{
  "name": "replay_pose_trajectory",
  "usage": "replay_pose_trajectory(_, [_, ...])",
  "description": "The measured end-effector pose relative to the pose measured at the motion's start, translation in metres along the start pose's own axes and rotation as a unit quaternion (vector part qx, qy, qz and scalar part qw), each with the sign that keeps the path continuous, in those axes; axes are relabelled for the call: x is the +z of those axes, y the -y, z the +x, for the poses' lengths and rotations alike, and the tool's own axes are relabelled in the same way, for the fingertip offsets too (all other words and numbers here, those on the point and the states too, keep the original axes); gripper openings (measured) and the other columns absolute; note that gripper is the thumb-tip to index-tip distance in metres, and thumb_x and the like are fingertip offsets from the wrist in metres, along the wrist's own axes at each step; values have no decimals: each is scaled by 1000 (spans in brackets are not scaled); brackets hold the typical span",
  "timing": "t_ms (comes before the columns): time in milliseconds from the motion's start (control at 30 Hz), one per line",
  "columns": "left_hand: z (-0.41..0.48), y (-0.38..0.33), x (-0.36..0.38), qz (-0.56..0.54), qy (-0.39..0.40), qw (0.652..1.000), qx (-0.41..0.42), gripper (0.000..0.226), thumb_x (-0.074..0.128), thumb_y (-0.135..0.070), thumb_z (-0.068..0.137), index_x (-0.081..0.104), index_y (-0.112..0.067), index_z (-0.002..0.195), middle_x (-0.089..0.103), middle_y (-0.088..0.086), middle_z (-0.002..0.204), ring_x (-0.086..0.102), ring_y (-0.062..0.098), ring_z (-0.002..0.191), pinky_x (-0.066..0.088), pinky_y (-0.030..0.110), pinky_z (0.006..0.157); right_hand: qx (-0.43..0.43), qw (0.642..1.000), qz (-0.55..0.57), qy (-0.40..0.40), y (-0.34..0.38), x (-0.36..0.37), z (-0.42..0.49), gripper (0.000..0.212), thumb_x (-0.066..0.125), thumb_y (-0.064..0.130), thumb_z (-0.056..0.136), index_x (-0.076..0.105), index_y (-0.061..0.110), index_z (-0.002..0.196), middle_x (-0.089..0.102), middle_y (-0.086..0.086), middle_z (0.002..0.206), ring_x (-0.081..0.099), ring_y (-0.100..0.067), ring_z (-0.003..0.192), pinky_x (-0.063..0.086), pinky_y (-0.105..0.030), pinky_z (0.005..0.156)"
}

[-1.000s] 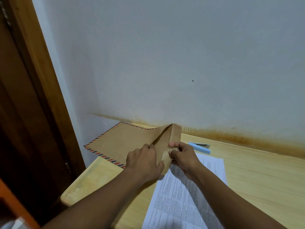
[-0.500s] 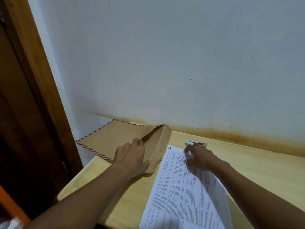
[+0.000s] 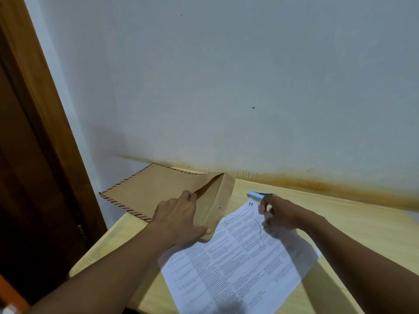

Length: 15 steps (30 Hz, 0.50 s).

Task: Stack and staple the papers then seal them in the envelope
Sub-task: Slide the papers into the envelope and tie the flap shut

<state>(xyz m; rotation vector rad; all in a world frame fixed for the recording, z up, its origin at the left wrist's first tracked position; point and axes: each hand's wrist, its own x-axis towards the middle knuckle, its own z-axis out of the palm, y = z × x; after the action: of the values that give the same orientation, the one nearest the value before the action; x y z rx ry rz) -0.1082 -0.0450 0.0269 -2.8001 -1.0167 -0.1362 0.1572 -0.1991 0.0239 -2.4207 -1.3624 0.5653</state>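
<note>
Pale bench (image 3: pixel 340 214): your left hand (image 3: pixel 179 218) pinches the envelope (image 3: pixel 156 189) open at 10 o'clock of the papers (image 3: pixel 238 268), right hand (image 3: pixel 281 214) curled on them, grip unclear; inserting and sealing remain.

The left hand (image 3: pixel 175 214) holds the envelope (image 3: pixel 158 191) at its open mouth. The envelope's body stretches left of and behind that grip, its far edge against the wall (image 3: pixel 226 87) and its left corner past the edge of the table (image 3: pixel 351 211). Just right of the grip lie the papers (image 3: pixel 238 264), touching the envelope's flap and reaching toward the person. The right hand (image 3: pixel 283 214) holds their far corner. The stapler (image 3: pixel 258 194) lies just behind that grip. The door frame (image 3: pixel 45 109) stands far left of both.
</note>
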Motion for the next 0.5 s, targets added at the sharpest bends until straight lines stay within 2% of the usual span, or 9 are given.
replay_pose_trajectory(167, [3, -1, -1, 3, -11, 1000, 9, 98, 51, -88, 77, 40, -18, 145, 50, 0, 140, 66, 27, 106, 49, 40, 80, 3, 993, 114, -35, -6, -13, -11, 16, 65, 6, 89, 60, 19, 97, 58, 0, 76, 50, -15, 59, 41, -28, 59])
replay_pose_trajectory(300, [4, -2, -2, 6, -20, 1000, 14, 99, 48, -88, 78, 38, -18, 147, 49, 0, 142, 66, 28, 108, 50, 40, 82, 15, 966, 250, -62, -10, -28, -22, 19, 62, -2, 87, 61, 12, 100, 56, -8, 64, 50, -21, 54, 42, -33, 58])
replay_pose_trajectory(400, [5, -1, -3, 12, -24, 1000, 16, 101, 45, -89, 78, 34, -19, 151, 48, 0, 144, 66, 28, 111, 50, 41, 83, 53, 943, 328, -10, -14, -38, -30, 19, 69, 0, 87, 62, 7, 102, 69, -29, 85, 64, -31, 71, 53, -44, 69])
replay_pose_trajectory(500, [5, 1, -5, 17, -24, 999, 20, 102, 45, -89, 79, 32, -18, 152, 47, 0, 143, 65, 29, 112, 49, 40, 82, 77, 927, 354, 94, -16, -48, -41, 20, 74, 4, 89, 65, 0, 107, 72, -26, 102, 69, -40, 88, 57, -47, 80])
